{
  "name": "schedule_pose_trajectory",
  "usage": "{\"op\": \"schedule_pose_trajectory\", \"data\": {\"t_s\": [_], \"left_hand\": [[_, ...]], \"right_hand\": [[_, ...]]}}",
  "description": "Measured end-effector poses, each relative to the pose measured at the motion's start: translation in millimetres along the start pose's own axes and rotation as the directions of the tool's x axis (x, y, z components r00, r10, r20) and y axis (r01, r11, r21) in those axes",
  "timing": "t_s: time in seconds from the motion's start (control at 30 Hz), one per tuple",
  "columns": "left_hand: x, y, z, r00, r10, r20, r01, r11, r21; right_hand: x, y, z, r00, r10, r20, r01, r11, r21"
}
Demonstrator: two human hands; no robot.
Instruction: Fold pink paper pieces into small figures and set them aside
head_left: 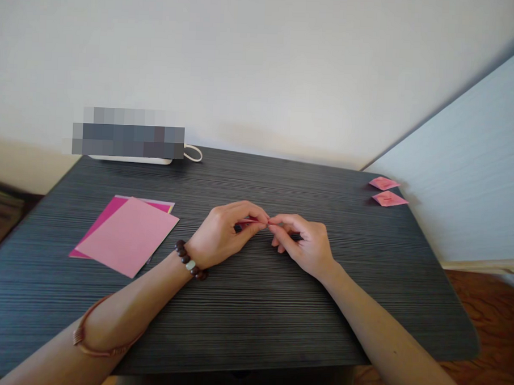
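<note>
Over the middle of the dark table, my left hand [234, 228] pinches a small folded piece of pink paper [248, 221] between thumb and fingers. Most of the paper is hidden behind those fingers. My right hand [301, 240] meets it from the other side, thumb and forefinger closed on the paper's tip, fingertips nearly touching those of the left. Left of my hands lies a light pink paper sheet [131, 235], set at an angle on top of darker magenta paper [106, 223].
Two folded pink paper pieces [384, 183] sit at the table's far right corner. A blurred-out device with a white base [130, 160] and a white cord loop [194, 153] stands at the back left. Wall behind; a pale panel [475, 156] borders the right side.
</note>
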State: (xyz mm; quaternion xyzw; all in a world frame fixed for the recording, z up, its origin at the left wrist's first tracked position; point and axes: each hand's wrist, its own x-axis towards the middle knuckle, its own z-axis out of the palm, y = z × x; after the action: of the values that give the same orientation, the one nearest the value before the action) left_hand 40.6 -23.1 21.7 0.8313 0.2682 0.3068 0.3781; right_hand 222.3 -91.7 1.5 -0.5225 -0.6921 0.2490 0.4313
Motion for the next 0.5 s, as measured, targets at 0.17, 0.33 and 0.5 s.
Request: {"op": "schedule_pose_trajectory", "data": {"t_s": [0.17,0.33,0.5], "left_hand": [[-1.0,1.9,0.0,0.997,-0.078,-0.010,0.077,0.995,-0.057],[-1.5,5.6,-1.4,0.989,-0.147,0.008,0.147,0.985,-0.092],[-0.2,9.9,-6.4,0.976,-0.204,0.074,0.209,0.975,-0.069]], "right_hand": [[-0.1,0.3,0.6,1.000,-0.010,0.003,0.010,1.000,-0.018],[-0.3,-4.9,-0.5,0.999,-0.028,-0.018,0.028,1.000,0.004],[0.2,-12.0,-0.9,1.000,0.023,-0.009,-0.022,0.996,0.082]]}}
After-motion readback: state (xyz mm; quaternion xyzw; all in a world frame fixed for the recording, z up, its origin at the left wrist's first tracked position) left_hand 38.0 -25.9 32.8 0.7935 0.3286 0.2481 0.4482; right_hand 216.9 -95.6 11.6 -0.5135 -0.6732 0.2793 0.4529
